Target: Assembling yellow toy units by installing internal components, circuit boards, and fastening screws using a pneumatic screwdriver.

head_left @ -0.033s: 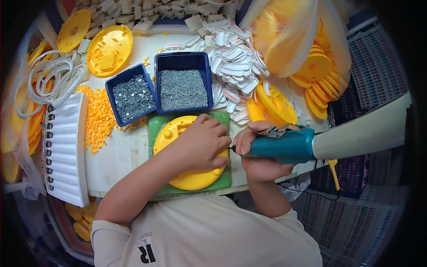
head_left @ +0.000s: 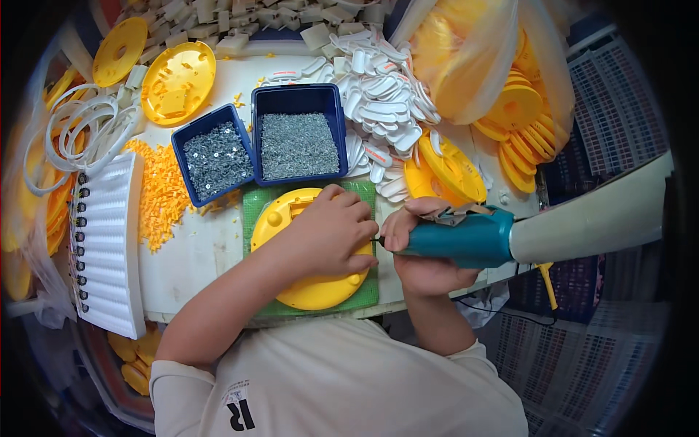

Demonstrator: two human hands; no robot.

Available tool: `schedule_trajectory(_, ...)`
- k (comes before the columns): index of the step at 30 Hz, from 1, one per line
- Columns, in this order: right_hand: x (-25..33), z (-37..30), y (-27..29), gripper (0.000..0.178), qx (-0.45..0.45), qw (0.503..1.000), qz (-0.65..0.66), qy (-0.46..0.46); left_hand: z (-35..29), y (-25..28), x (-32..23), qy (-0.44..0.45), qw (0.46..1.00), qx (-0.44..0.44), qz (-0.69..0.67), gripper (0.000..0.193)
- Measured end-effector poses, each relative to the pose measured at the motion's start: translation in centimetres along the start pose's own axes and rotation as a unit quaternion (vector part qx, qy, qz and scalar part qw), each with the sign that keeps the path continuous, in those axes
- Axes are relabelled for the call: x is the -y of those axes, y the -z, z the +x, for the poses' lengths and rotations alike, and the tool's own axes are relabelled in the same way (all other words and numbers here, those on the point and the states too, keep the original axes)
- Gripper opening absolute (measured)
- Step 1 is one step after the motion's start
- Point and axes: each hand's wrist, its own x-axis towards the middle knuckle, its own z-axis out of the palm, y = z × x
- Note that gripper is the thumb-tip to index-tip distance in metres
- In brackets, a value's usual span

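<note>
A round yellow plastic housing (head_left: 313, 293) lies on a green mat (head_left: 369, 293) at the front of the table. Across its upper right part rests my left hand (head_left: 336, 231), with bent fingers and thumb gripping near the right rim. My right hand (head_left: 419, 266) is wrapped round a teal electric screwdriver (head_left: 460, 242), which lies nearly level. Its dark bit points left and ends beside my left fingertips at the rim. Whether a screw sits at the tip is hidden.
Behind the mat stand two blue bins, one of screws (head_left: 298, 146), one of washers (head_left: 217, 156). Small orange parts (head_left: 156, 197) and a white ribbed tray (head_left: 109, 247) lie left. White curved pieces (head_left: 386, 102) and bagged yellow discs (head_left: 513, 102) fill the back right.
</note>
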Motion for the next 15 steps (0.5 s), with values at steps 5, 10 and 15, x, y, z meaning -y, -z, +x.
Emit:
schedule_trajectory(5, -1.3, -0.6, 0.8, 0.098, -0.05, 0.999, 0.008, -0.004, 0.1, -0.8, 0.1, 0.012, 1.0, -0.013, -0.019, 0.04)
schedule_trajectory(10, -1.5, -0.9, 0.8, 0.097, -0.058, 0.998, -0.021, -0.024, 0.0, -0.4, -0.2, 0.004, 1.0, 0.005, 0.015, 0.043)
schedule_trajectory(15, -1.5, -0.5, 0.2, 0.101, -0.091, 0.996, -0.019, -0.017, -0.2, -0.7, -0.3, 0.008, 1.0, 0.0, 0.008, 0.044)
